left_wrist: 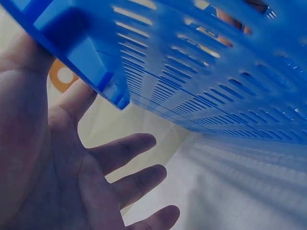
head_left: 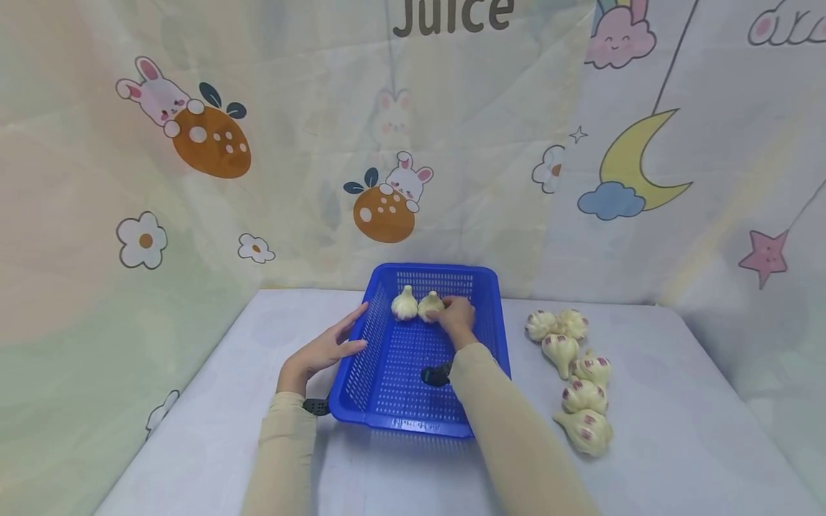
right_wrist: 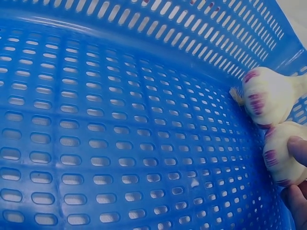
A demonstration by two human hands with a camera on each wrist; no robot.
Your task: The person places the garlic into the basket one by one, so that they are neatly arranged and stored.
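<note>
A blue plastic basket (head_left: 413, 369) with slotted sides stands on the table. Two garlic bulbs sit side by side in its far part: one garlic bulb (head_left: 404, 304) by the left wall, and beside it a second garlic bulb (right_wrist: 278, 155), which my right hand (head_left: 457, 317) pinches between thumb and fingers. In the right wrist view the two bulbs touch, purple streaks showing on their white skins. At the basket's left side, my left hand (head_left: 325, 352) has its fingers spread. The left wrist view shows its thumb and index finger at the rim (left_wrist: 72, 81), the other fingers extended below.
Several more garlic bulbs (head_left: 584, 395) lie in an uneven column on the white table (head_left: 671, 430), right of the basket. A patterned cloth (head_left: 303, 143) hangs behind the table and at its sides. Dark wrist cameras (head_left: 316, 407) are worn below both hands.
</note>
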